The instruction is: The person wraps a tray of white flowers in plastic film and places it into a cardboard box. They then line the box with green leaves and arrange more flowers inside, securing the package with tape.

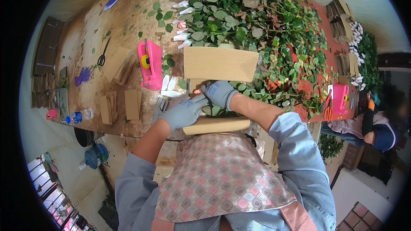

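Both hands wear grey gloves and are over an open corrugated cardboard wrap, between its raised far flap [221, 64] and near flap [216, 126]. My right hand [220, 93] has its bent fingers around a pink rose [196, 92] just below the far flap. My left hand [185, 111] reaches in from the left, fingertips beside the right hand. Its palm side is hidden, so its hold is unclear. Green leaves [221, 110] show inside the wrap beneath my hands. White netting sleeves [169, 86] lie left of it.
A pink tape dispenser [151, 65] stands to the left, with black scissors [102, 54] beyond. Leafy rose stems [244, 12] with white-sleeved heads [183, 37] cover the far table. Cardboard pieces [133, 105] and a water bottle [82, 115] lie left. Another person [369, 128] is at the right.
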`<state>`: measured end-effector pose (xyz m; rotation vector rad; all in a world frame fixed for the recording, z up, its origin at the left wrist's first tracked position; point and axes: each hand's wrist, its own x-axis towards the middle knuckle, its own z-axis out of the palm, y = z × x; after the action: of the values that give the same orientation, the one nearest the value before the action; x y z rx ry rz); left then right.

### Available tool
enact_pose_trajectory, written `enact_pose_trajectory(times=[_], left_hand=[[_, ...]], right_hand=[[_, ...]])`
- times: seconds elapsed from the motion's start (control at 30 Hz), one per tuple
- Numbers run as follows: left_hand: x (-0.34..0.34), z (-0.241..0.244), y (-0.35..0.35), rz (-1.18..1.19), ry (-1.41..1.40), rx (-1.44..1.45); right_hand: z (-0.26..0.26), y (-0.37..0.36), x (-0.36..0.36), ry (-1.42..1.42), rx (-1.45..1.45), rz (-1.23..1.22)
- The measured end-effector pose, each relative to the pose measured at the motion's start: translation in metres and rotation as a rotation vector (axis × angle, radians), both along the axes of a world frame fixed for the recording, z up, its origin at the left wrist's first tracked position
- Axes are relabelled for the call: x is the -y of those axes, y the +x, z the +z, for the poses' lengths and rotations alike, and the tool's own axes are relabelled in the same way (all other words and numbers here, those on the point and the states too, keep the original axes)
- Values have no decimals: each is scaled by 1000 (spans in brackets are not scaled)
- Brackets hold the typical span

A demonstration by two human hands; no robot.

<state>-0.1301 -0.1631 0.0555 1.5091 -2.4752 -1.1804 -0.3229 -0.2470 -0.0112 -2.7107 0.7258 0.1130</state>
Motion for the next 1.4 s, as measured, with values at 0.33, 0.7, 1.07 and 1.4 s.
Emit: enact_pose_trajectory(times=[0.33,0.7,1.07,1.4], left_hand=[[4,-16,7,-84,111,157],[-1,2,3,-6,-14,65],[-6,-1,2,16,-39,40],[-7,-55,9,-72,-124,25]], right_hand=[[139,27,24,103,419,30],[37,-47,196,-208,-240,-437],[69,-72,195,-273,-405,-205],[30,-72,182,-39,-430,-578]])
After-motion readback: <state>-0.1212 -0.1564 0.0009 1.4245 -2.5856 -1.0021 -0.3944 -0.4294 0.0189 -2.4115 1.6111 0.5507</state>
